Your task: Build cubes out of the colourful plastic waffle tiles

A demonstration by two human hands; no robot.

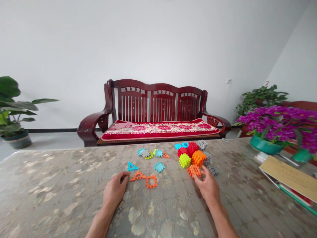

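My left hand (114,190) rests on the table (49,185), fingers loosely curled, its tips beside an orange triangle piece (138,176). An orange square frame piece (151,181) lies just right of that triangle. My right hand (207,185) reaches to an orange toothed block (194,170) and its fingertips touch it. Behind that block stands a cluster of assembled blocks: lime (184,160), orange (198,157), red (189,149) and grey (202,144). Flat teal pieces (158,166) lie between the hands.
Several more flat pieces (150,153) lie further back on the table. A pot of purple flowers (274,127) and a stack of books (289,178) stand at the right. A red wooden bench (158,112) sits behind the table, and a green plant (12,109) at far left.
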